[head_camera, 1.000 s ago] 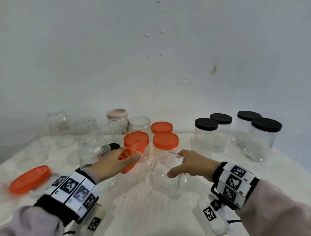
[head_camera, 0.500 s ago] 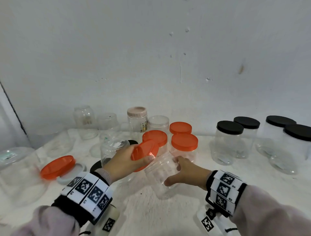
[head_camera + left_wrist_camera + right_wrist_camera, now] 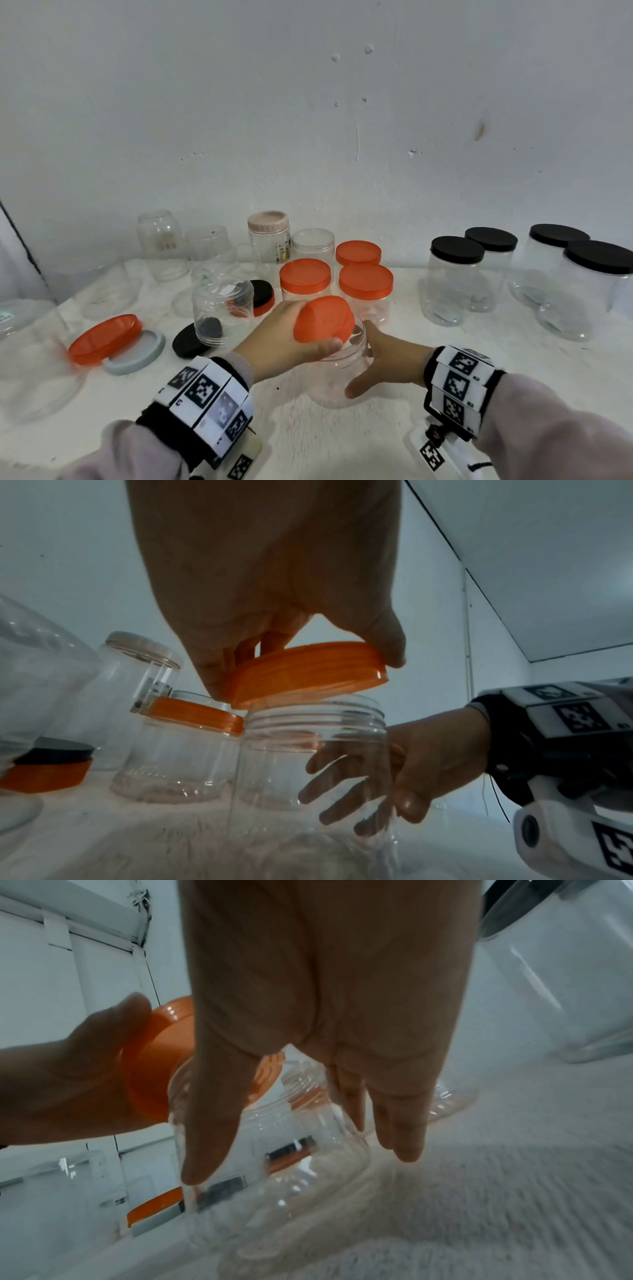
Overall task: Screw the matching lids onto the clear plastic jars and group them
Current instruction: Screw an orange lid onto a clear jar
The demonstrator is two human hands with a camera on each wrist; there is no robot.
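At table centre: an open clear jar [image 3: 337,380] stands upright on the white table [image 3: 342,442].
Left hand: my left hand [image 3: 277,339] grips an orange lid [image 3: 323,318] by its rim, thumb on one side, fingers on the other.
Lid position: tilted over the jar mouth, its low edge at the jar's threaded rim, not seated.
Right hand: my right hand [image 3: 387,359] wraps the jar wall from 3 o'clock, fingers spread behind, thumb in front.
At 12 o'clock: three orange-lidded jars [image 3: 364,294] grouped together.
At 2 o'clock: four black-lidded jars [image 3: 455,277].
At 9 o'clock: a loose orange lid [image 3: 104,339] leaning on a pale ring lid [image 3: 137,353]; a black lid [image 3: 188,342] beside them.
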